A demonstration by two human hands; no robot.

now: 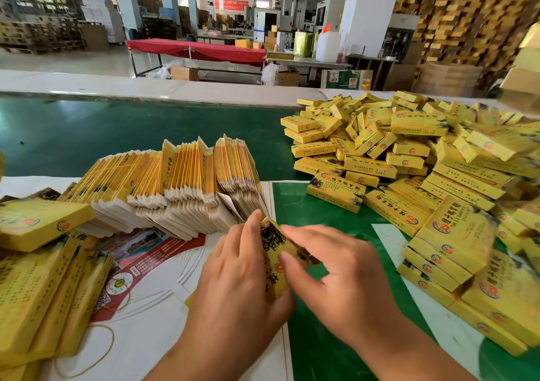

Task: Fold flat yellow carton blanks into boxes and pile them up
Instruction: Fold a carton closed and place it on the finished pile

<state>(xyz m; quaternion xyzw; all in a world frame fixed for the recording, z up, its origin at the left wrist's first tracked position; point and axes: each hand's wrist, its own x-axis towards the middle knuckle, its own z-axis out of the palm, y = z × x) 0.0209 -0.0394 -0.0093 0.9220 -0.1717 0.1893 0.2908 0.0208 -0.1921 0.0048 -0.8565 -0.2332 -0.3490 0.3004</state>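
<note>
While pinched upright between both hands at the near middle of the green-topped bench (321,336), half-formed yellow printed cardboard carton (274,259) sits just in front of the fanned row of flat yellow carton blanks (181,181). Left hand (236,275) curled round its left side, thumb up at the top corner; right hand (339,269) pinching the right edge, fingers narrow on the card. Thin card, judged very light, springy along the creases and easily dented or torn at the flaps; best taken at the scored corners and long edges, not squeezed across the broad printed faces. Glossy print, likely a little slippery. Loose heap of folded yellow boxes (409,152) crowding the right side, near the right wrist; larger yellow flat packs (38,278) on the left. Open room only on the green surface straight ahead and between heap and blanks; bench edge close below.
</note>
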